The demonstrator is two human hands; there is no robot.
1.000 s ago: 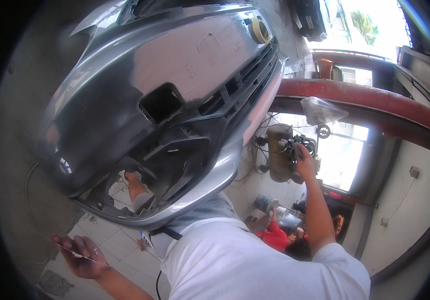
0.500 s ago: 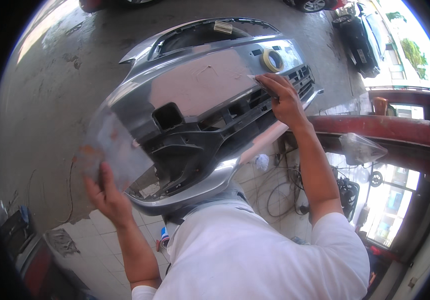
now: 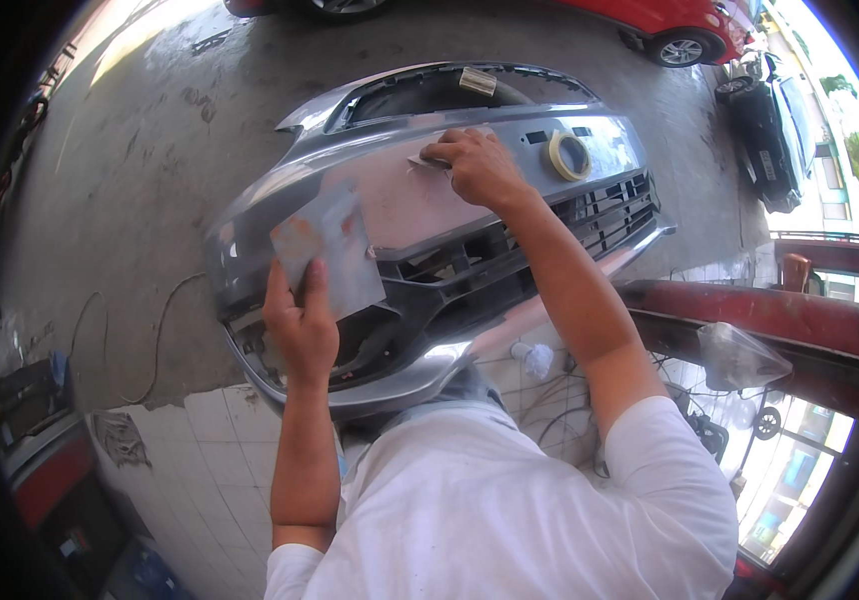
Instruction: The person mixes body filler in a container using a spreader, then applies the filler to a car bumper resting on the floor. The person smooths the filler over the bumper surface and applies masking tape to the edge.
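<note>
A grey car bumper [image 3: 250, 235] lies in front of me, with a broad patch of pinkish body filler [image 3: 395, 215] across its upper face. My left hand [image 3: 300, 330] grips a thin flat grey mixing board [image 3: 345, 255] with orange smears, thumb on top, and holds it over the near left part of the bumper. My right hand [image 3: 480, 170] is closed on a small putty spreader [image 3: 418, 160], whose pale edge sits at the filler surface; the fingers cover most of it. To the right of this hand a roll of masking tape [image 3: 556, 160] rests on the bumper.
A small striped block [image 3: 478, 82] lies at the bumper's far edge. Red [image 3: 685, 48] and black [image 3: 775, 135] cars stand beyond. On the right are a red beam [image 3: 750, 310] and a clear plastic cone [image 3: 740, 355]; a crumpled white wad [image 3: 535, 360] is below the bumper.
My right hand has moved left across the filler with the spreader. My left hand has brought the board right and slightly up, nearer the right hand. The view has shifted.
</note>
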